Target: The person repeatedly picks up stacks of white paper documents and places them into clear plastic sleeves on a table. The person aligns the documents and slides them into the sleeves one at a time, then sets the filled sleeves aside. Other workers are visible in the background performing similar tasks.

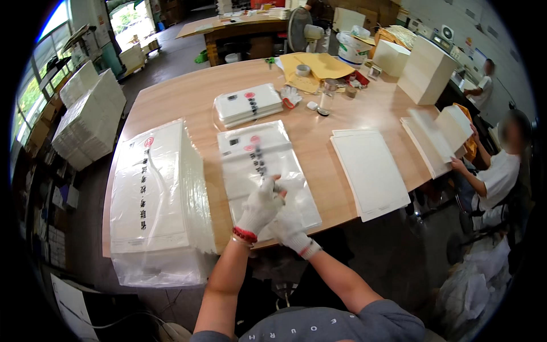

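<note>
In front of me lies a stack of clear plastic bags with black and red print, near the table's front edge. My left hand, in a white knit glove with a red cuff, is over its lower half. The fingers are curled, and bare fingertips show. Whatever they hold cannot be made out. Close beside it, at the stack's near edge, is my right hand, gloved too; blur hides its fingers. To the left stands a tall pile of bagged white packs. Behind the bags is a smaller bagged stack of white sheets.
White paper stacks lie to the right. A person sits at the right edge, handling white sheets. A glove, a glass jar, a tape roll, yellow envelopes and a white block stand farther back.
</note>
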